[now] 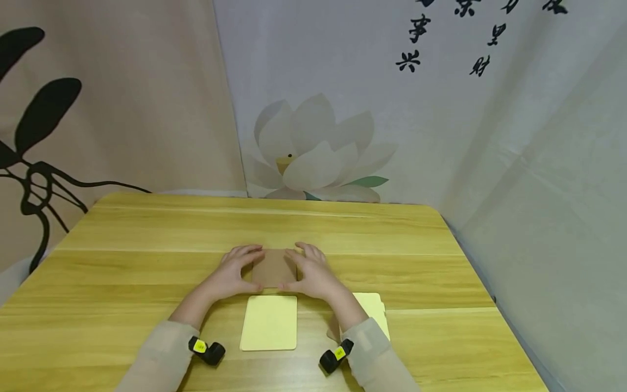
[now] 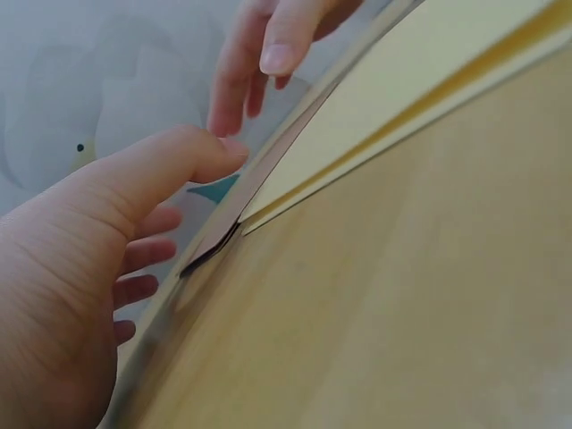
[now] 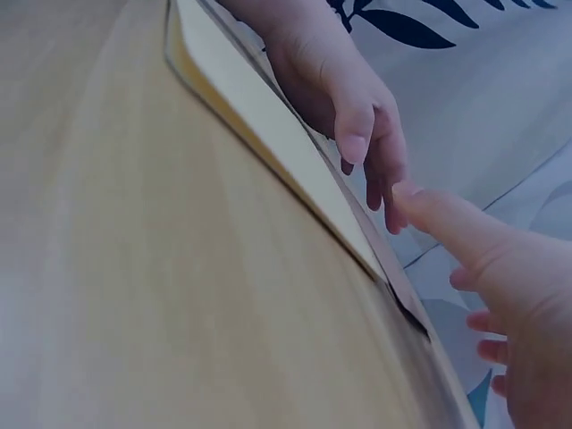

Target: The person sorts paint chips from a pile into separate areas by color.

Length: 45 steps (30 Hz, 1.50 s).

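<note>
Between the two hands lies a small brown card [image 1: 274, 267], squarish, matte and flat on the yellow wooden bench [image 1: 147, 256]. The left hand [image 1: 234, 274] frames its left edge and the right hand [image 1: 312, 275] its right edge, fingers bent loosely along the far corners and thumbs at the near corners. The left wrist view shows the left thumb [image 2: 170, 165] pressed at the card's edge [image 2: 234, 207], which looks thin and slightly lifted at the corner; whether either grip actually pinches the card I cannot tell. Just nearer than the grip, touching or almost touching the card's near edge, sits a pale yellow sheet [image 1: 269, 322] with rounded corners. Partly under the right forearm lies another yellow sheet [image 1: 374, 310].
</note>
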Available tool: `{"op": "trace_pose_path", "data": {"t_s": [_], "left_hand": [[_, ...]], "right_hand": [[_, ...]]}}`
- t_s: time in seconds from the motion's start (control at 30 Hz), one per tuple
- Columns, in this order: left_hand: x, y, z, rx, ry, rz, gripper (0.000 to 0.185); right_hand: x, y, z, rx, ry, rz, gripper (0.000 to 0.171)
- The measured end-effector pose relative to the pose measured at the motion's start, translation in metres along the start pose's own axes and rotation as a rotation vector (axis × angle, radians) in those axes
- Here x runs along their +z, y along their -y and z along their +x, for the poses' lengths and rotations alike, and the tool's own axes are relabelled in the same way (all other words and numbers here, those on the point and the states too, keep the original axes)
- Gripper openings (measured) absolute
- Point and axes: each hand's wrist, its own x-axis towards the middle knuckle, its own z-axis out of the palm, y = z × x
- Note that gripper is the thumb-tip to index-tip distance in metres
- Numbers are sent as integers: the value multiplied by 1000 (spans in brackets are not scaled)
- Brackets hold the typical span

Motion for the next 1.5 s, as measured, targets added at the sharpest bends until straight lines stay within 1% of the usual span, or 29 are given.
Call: {"op": "trace_pose_path", "data": {"t_s": [0.3, 0.5, 0.6, 0.77, 1.03, 1.3, 1.4, 1.5], "left_hand": [[1, -6, -2, 37, -39, 42, 84], [2, -19, 0, 62, -70, 58, 86], [4, -26, 1, 73, -78, 74, 85], [10, -39, 2, 92, -70, 88, 88], [23, -58, 0, 118, -54, 77, 90], [37, -72, -1, 148, -47, 64, 91], [42, -78, -1, 161, -45, 55, 92], [46, -85, -1, 160, -38, 30, 93]], "right_hand": [[-9, 5, -12, -27, -31, -60, 89], [-18, 5, -23, -55, -49, -44, 89], [-22, 1, -30, -65, -56, -43, 89], [-29, -6, -42, -73, -60, -52, 88], [-34, -17, -60, -81, -58, -88, 89], [-40, -28, -81, -78, -64, -12, 89], [-44, -35, -88, -89, -65, -2, 90], [-47, -42, -96, -90, -60, -8, 90]]}}
